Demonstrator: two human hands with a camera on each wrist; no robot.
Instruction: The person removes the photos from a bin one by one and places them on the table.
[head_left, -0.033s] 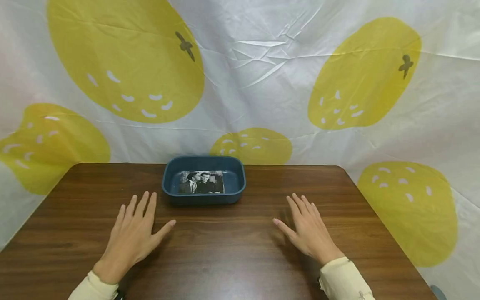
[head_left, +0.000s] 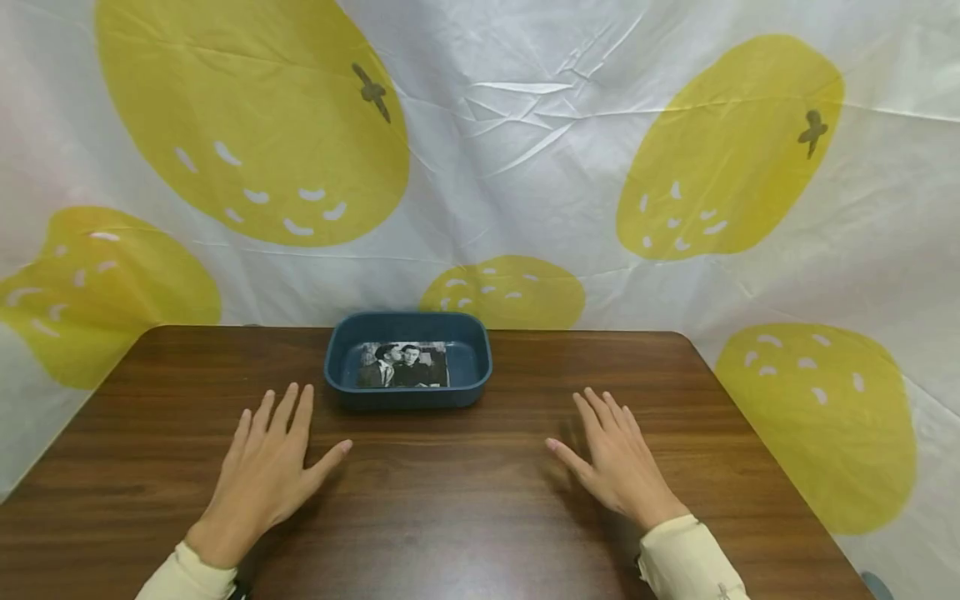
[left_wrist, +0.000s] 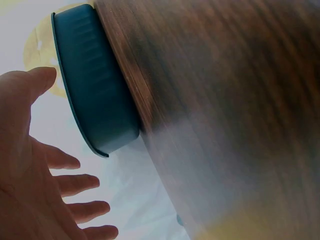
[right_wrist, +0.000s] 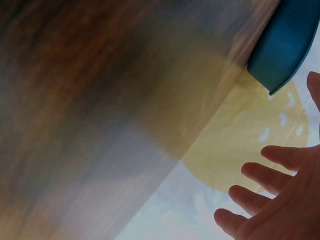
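Note:
A dark blue rectangular tray (head_left: 408, 398) with rounded corners stands at the far side of the table. Inside it lies a black-and-white photo (head_left: 405, 365) of two people. My left hand (head_left: 264, 471) is held over the table, in front and left of the tray, fingers spread and palm down. On the other side, my right hand (head_left: 618, 467) hovers in front and right of the tray with its fingers extended. Neither hand touches the tray or holds anything. Both wrist views show the tray's outer wall (left_wrist: 95, 75) apart from the fingers.
The brown wood-grain table (head_left: 450, 500) has rounded far corners. Behind it hangs a white cloth (head_left: 510, 192) printed with large yellow fruit, close to the table's far edge. Cream sleeves (head_left: 187, 575) cover both forearms.

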